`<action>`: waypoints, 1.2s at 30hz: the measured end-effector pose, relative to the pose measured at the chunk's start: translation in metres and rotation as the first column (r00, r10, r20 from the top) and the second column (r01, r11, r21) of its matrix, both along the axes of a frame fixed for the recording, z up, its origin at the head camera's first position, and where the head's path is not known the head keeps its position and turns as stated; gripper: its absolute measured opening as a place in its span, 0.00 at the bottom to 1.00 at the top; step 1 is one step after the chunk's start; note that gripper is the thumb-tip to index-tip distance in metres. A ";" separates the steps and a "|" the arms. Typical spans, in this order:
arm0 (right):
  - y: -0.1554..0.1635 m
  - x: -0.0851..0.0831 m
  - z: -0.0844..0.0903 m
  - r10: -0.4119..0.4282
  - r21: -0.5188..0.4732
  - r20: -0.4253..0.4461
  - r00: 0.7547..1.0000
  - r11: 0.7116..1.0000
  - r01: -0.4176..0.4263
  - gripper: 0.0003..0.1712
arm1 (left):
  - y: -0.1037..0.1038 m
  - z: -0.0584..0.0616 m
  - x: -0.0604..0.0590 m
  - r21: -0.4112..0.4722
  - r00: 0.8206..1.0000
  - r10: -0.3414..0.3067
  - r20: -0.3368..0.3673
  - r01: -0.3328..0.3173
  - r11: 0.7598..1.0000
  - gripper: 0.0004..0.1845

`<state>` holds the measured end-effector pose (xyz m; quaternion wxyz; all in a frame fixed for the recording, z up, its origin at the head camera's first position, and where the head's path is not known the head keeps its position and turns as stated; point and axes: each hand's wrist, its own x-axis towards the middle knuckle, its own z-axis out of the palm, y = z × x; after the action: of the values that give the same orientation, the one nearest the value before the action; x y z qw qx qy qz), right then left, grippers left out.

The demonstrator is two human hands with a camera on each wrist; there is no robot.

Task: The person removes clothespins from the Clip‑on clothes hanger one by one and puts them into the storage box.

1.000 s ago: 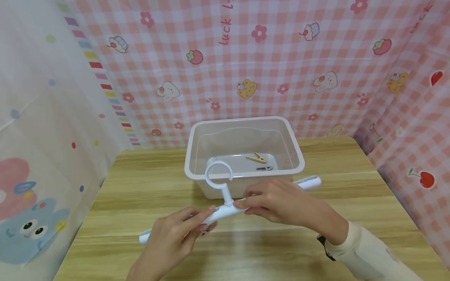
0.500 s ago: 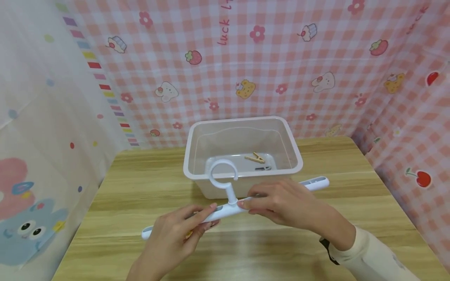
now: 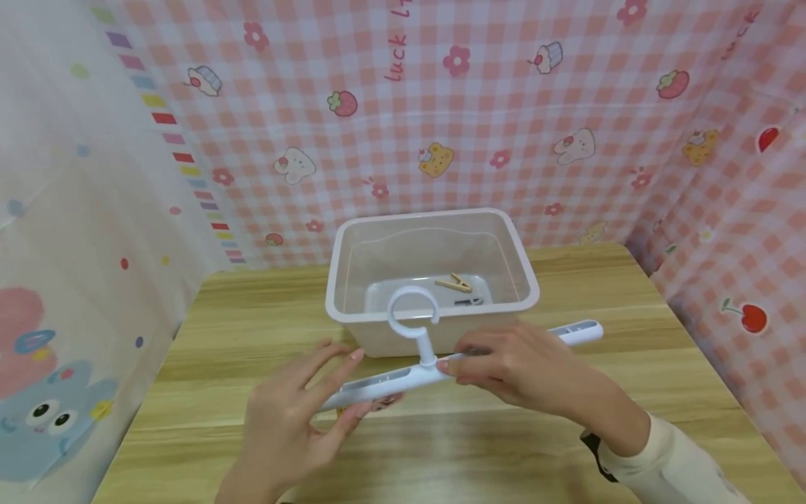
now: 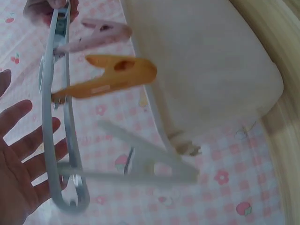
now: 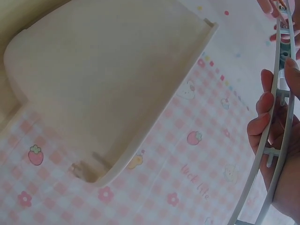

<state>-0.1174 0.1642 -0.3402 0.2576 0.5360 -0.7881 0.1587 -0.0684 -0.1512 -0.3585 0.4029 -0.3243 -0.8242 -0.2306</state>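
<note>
Honestly the hanger (image 3: 403,379) could dip toward 8 o'clock, 'cause only the right hand (image 3: 519,365) pinches it and the left hand (image 3: 286,416) is splayed loose.

You get a fairly bright, even head view, its light source out of frame. Soft shadows sit beside the base of the box (image 3: 380,339) and low on the desk (image 3: 220,350), and a pale streak of glare runs down the desk's middle. Your left wrist view is hazy and washed out: the white clip (image 4: 185,173) smears into a see-through ghost, while the orange clip (image 4: 103,84) reads more clearly. Your right wrist view looks equally milky.
</note>
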 end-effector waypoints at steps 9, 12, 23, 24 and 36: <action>0.015 0.001 -0.001 -0.016 -0.030 0.019 1.000 0.999 0.017 0.14 | -0.031 0.001 -0.004 0.245 0.997 0.018 -0.071 -0.001 0.970 0.29; 0.020 0.002 -0.001 -0.027 -0.055 0.024 0.999 0.998 0.028 0.11 | -0.041 0.001 -0.006 0.352 0.997 -0.014 -0.079 0.041 0.935 0.28; 0.032 0.010 0.005 -0.088 -0.099 0.023 0.996 0.991 0.090 0.19 | -0.061 -0.015 -0.011 0.572 0.991 -0.136 0.010 0.106 0.814 0.21; 0.034 0.010 0.005 -0.094 -0.092 0.028 0.995 0.991 0.097 0.19 | -0.061 -0.017 -0.011 0.588 0.987 -0.157 0.037 0.105 0.802 0.21; 0.038 0.010 0.010 -0.087 -0.125 0.026 0.996 0.988 0.089 0.17 | -0.039 -0.041 -0.007 0.788 0.803 -0.525 0.283 0.118 0.605 0.26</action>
<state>-0.1079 0.2023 -0.3302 0.2898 0.4818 -0.8020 0.2020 -0.0752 -0.1901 -0.3992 0.2261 -0.2121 -0.6565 -0.6877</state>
